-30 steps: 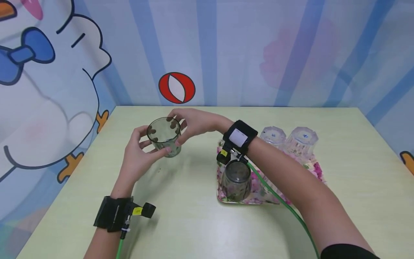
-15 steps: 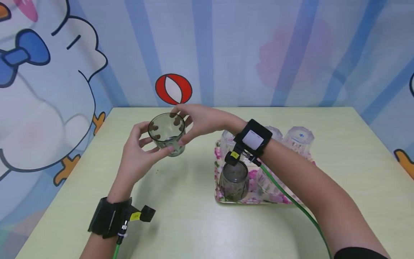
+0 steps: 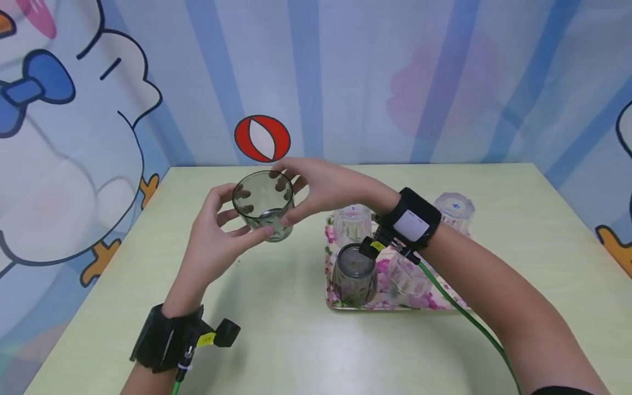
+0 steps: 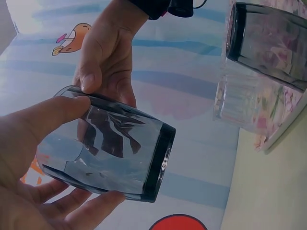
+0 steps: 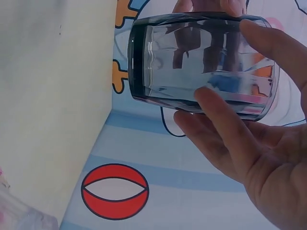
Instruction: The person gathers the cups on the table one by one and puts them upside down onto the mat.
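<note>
A grey-tinted drinking glass [image 3: 266,216] is held above the table in both hands, its rim upward and slightly tilted toward me. My left hand [image 3: 215,236] grips its left side, thumb near the front and fingers behind. From the right, my right hand [image 3: 323,186] holds the wall between thumb and fingers. Through the clear wall in the left wrist view, the fingers on the far side of the glass [image 4: 115,143] show as dark shapes. In the right wrist view the thick base of the glass [image 5: 138,62] points toward the table.
On the right, a flowered tray [image 3: 432,302] carries upside-down glasses: a dark one [image 3: 354,277] at its front left corner, and clear ones behind it [image 3: 353,225], beside it [image 3: 407,277] and at the back right [image 3: 455,209]. My right forearm crosses over the tray. A patterned cloth wall [image 3: 345,82] stands behind the table.
Both hands and the glass have moved a little to the right and up, closer to the camera. The right wrist has shifted rightward over the tray, uncovering a clear glass and covering another.
</note>
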`<state>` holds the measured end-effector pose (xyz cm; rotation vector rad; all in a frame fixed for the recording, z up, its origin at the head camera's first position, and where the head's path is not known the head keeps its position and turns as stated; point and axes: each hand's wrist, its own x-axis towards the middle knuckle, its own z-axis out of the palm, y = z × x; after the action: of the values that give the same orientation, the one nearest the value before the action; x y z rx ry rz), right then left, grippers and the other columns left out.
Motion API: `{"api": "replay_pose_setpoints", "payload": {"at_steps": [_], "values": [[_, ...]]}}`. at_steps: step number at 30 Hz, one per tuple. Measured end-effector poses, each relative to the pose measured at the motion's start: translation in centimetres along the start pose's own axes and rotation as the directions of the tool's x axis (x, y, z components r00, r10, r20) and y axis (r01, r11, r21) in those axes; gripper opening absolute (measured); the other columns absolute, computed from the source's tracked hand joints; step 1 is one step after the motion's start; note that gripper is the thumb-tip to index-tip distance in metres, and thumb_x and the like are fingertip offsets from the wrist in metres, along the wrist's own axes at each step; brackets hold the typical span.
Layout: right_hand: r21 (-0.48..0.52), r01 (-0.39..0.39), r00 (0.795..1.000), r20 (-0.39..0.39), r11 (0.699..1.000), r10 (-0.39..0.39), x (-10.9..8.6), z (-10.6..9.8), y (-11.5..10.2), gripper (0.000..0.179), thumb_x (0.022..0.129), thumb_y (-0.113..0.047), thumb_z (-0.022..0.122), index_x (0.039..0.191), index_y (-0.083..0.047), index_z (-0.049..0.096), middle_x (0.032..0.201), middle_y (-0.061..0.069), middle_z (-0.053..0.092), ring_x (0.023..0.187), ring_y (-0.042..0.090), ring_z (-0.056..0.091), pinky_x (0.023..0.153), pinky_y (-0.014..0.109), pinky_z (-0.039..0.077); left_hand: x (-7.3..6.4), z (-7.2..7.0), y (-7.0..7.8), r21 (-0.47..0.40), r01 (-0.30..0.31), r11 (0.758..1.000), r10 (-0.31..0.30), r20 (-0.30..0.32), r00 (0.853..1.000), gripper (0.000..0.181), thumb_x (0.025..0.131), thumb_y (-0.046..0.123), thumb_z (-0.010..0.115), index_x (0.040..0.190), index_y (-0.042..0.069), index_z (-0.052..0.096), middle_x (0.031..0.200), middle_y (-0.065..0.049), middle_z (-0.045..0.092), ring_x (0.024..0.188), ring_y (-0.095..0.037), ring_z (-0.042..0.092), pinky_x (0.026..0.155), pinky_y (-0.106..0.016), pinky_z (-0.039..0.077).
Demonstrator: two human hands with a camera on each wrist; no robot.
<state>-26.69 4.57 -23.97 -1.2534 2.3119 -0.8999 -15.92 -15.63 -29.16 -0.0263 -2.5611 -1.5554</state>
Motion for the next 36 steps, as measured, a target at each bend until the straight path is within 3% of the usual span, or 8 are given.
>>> {"api": "replay_pose_setpoints", "payload": {"at_steps": [6,15,22,36], "values": [[-0.037,0.011,0.999,-0.042,0.999,-0.012,-1.9,-0.3,-0.7,0.073,0.076,-0.03,0.078,0.138,-0.016,0.042,0.13,0.002,0.055,0.109,0.017,0.063,0.089,0.031,0.057,-0.5,0.4,1.2,-0.005,-0.021,1.0,0.021,0.024,0.999,0.081,0.077,0.031,0.08,0.142,0.024,0.032,0.142,-0.001,0.04,0.129,-0.027,0.049,0.096,-0.041,0.055],[-0.03,-0.026,0.998,-0.065,0.999,0.024,-3.8,-0.2,-0.6,0.072,0.076,-0.03,0.078,0.137,-0.016,0.043,0.13,0.001,0.055,0.108,0.016,0.064,0.086,0.031,0.058,-0.9,1.1,2.2,-0.007,-0.006,1.0,0.007,0.081,0.997,0.08,0.076,0.028,0.081,0.14,0.023,0.033,0.141,0.0,0.041,0.128,-0.028,0.049,0.094,-0.041,0.057],[0.005,-0.022,0.995,-0.1,1.0,0.023,-5.0,-0.1,-0.2,0.072,0.075,-0.028,0.079,0.137,-0.015,0.044,0.129,0.002,0.056,0.108,0.017,0.063,0.079,0.027,0.06,-0.7,1.7,2.5,-0.021,-0.023,1.0,0.025,0.112,0.993,0.079,0.076,0.025,0.081,0.139,0.023,0.034,0.14,0.001,0.042,0.127,-0.028,0.05,0.093,-0.042,0.057],[0.062,-0.043,0.983,-0.176,0.997,0.053,-7.6,0.1,0.5,0.073,0.074,-0.024,0.081,0.136,-0.017,0.045,0.128,0.002,0.056,0.109,0.019,0.063,0.082,0.029,0.061,-0.2,3.3,2.8,-0.071,-0.065,0.995,0.076,0.173,0.982,0.08,0.074,0.02,0.083,0.138,0.022,0.035,0.136,0.0,0.044,0.123,-0.026,0.053,0.094,-0.041,0.057]]}}
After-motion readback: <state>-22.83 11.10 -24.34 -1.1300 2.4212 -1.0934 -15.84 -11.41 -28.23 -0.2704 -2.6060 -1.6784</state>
